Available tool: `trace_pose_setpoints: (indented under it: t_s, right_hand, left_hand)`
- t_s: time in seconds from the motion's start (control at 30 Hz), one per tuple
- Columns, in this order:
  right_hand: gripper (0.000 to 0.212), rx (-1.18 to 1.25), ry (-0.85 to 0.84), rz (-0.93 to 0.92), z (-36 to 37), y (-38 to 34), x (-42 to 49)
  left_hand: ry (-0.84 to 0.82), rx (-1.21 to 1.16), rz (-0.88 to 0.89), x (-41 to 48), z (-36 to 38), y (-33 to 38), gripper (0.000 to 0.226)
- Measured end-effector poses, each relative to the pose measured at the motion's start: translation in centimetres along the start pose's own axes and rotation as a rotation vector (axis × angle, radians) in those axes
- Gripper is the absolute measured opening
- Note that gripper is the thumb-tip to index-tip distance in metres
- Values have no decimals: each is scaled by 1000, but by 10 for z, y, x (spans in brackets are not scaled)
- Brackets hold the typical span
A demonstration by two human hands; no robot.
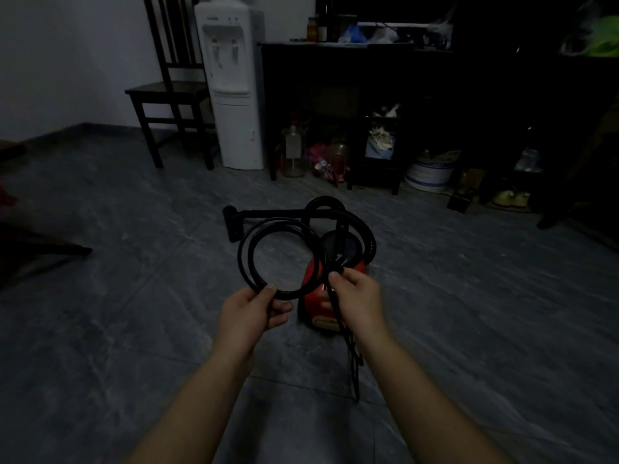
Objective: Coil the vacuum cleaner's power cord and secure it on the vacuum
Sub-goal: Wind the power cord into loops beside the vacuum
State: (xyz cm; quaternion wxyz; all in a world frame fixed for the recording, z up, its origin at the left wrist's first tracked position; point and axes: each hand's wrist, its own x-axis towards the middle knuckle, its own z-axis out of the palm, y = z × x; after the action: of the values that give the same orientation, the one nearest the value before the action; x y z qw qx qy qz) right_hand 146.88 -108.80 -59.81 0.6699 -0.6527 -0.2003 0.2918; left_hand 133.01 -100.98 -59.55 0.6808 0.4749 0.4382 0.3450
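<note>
**A:** where's this at? Looks mid-coil: left hand [254,313] is pinching a couple of loops of the power cord [248,262], held up over the red vacuum [318,296] on the floor.

**B:** yep, right hand [356,296] is closed on the loose run hanging down. Next up, I'd guess: feed that slack into another loop, then hook it on the vacuum.

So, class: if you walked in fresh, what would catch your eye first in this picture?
First, the two hands at the centre: the left hand grips a coiled black power cord, and the right hand pinches a loose strand. Just behind them a red vacuum cleaner sits on the grey floor, and a white water dispenser stands out against the dark furniture.
</note>
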Motion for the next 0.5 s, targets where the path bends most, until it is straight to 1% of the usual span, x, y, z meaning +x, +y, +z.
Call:
trace_pose_setpoints:
  t_s: [0.13, 0.2, 0.23, 0.3, 0.37, 0.4, 0.47, 0.5]
  right_hand:
    - [21, -69, -71, -21, 4, 1, 0]
    - [21, -45, -124, -51, 7, 2, -2]
    - [23, -33, -123, -64, 7, 3, -2]
    - [30, -24, -88, -83, 8, 3, -1]
    - [41, 2, -89, -88, 8, 1, -1]
    - [38, 16, -111, -93, 8, 0, -1]
    - [25, 17, -148, -117, 8, 1, -2]
    - [22, 7, -145, -135, 8, 3, -2]
  left_hand:
    - [28, 45, 37, -4, 2, 0, 17]
    - [28, 45, 37, -6, 2, 1, 16]
    - [26, 47, 35, -7, 2, 1, 17]
    - [22, 55, 32, -8, 3, 1, 17]
    - [25, 58, 33, -10, 4, 1, 18]
    - [30, 57, 33, -10, 4, 1, 18]
    - [37, 60, 30, -10, 5, 1, 19]
    - [35, 63, 26, -10, 5, 0, 19]
